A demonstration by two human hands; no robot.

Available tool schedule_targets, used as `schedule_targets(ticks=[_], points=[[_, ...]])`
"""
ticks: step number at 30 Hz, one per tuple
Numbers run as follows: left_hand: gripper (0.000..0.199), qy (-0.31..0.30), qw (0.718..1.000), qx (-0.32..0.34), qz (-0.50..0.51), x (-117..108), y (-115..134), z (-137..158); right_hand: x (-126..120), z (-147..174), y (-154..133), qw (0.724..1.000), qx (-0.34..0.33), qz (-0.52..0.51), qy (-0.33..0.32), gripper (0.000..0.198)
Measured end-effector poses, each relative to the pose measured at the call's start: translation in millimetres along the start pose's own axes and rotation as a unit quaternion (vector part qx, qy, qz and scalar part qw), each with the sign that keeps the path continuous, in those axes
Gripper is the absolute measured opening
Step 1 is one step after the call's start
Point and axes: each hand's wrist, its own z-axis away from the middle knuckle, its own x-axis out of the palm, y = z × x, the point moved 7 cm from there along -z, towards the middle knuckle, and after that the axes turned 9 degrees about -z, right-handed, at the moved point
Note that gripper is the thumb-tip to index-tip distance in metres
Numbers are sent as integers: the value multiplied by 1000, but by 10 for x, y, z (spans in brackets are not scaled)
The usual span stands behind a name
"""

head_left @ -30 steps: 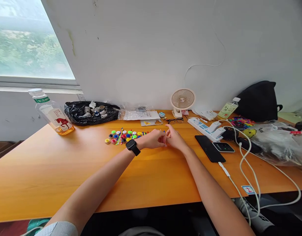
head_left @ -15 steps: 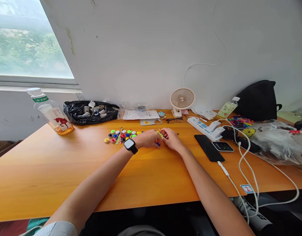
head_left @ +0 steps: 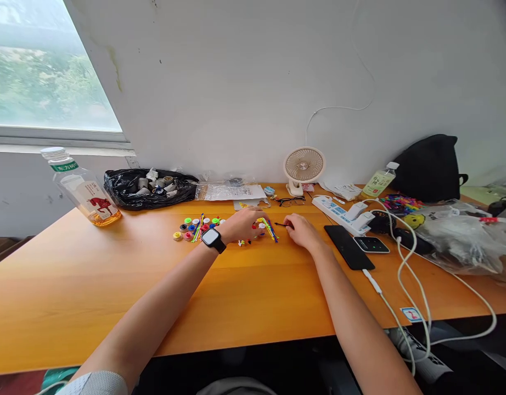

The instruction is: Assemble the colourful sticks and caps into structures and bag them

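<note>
Several small round coloured pieces, like bottle caps or discs, lie in rows on the table, a yellow one [head_left: 178, 236] at the left end. Thin coloured strips [head_left: 196, 229] cross the left part of the rows. More strips, yellow, blue and red [head_left: 273, 230], lie in a slanted bundle between my hands. Over the right part of the rows hovers my left hand [head_left: 241, 225], fingers apart and hiding some pieces; it appears to hold nothing. To the right, my right hand [head_left: 303, 232] pinches a thin dark stick-like piece [head_left: 280, 224] close to the tabletop.
Along the back are a black plastic bag [head_left: 154, 200], clear packaging [head_left: 236, 192], glasses [head_left: 292, 201] and a small fan [head_left: 304, 167]. A tall bottle [head_left: 86, 192] stands left. At right are a power strip [head_left: 335, 214], a phone [head_left: 347, 247], white cables and plastic bags [head_left: 467, 241].
My hands have moved apart. The right hand let go of the bright strips and shifted right onto the dark piece; the left moved slightly left and up. The slanted bundle now shows.
</note>
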Motion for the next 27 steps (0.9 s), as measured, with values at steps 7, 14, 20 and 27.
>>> schedule_targets(ticks=[7,14,20,27], points=[[61,-66,997,-44,-3,-32,-302,100,112,-57,38,996,48,-71,-10,7],[64,-69,997,-40,-16,157,-365,91,301,-48,-344,990,-66,-122,-20,29],[51,-73,997,-25,-16,215,-329,57,303,-8,-496,983,-82,-154,-50,19],[58,46,994,-95,-18,-587,-480,294,-671,397,-1126,938,-175,-221,201,27]])
